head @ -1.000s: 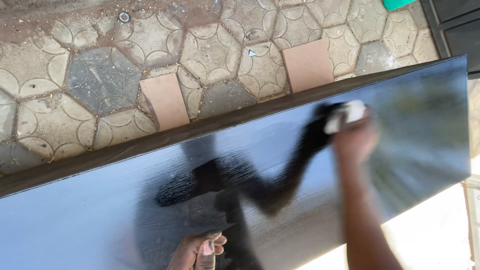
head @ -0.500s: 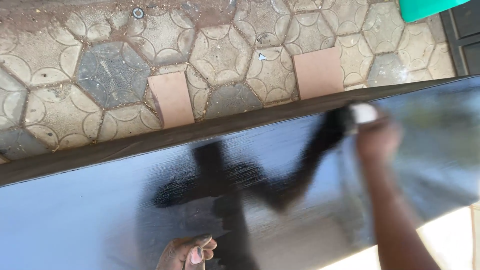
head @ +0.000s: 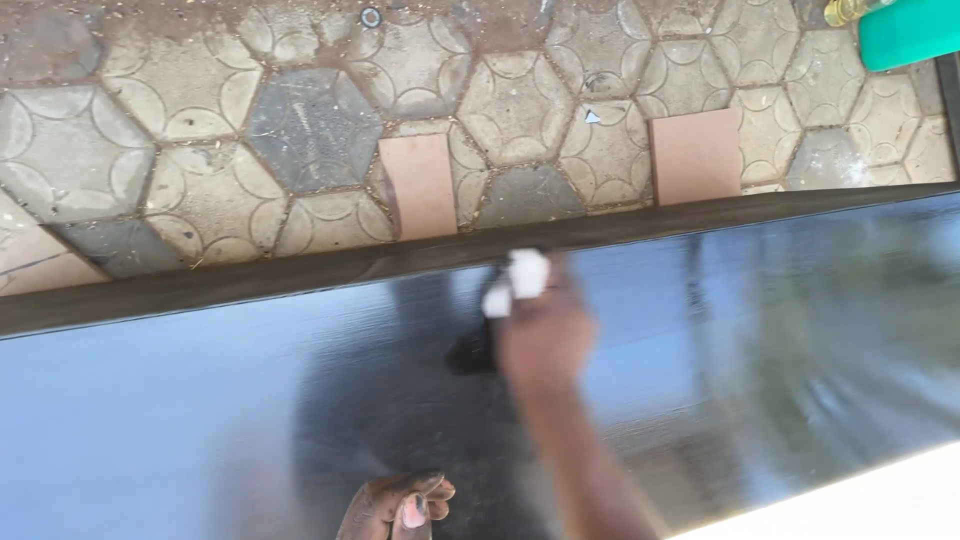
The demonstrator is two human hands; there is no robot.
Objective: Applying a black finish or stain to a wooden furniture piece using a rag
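A long, dark, glossy board (head: 200,400) stretches across the view from left to right. My right hand (head: 545,335) is blurred with motion and presses a small white cloth pad (head: 518,280) onto the board close to its far edge. My left hand (head: 395,505) rests on the board at the bottom of the view, fingers curled, with dark stains on them. Nothing shows inside the left hand. A darker, streaked patch of the board lies between the two hands.
Beyond the board is ground paved with hexagonal stones (head: 520,100). Two flat brown blocks (head: 420,185) (head: 695,155) lie on it by the board's far edge. A green container (head: 910,35) sits at the top right. A pale surface (head: 880,500) shows at the bottom right.
My right hand with the white pad has swept leftward along the board's far edge, from the right part to the middle. The left hand has stayed at the bottom edge.
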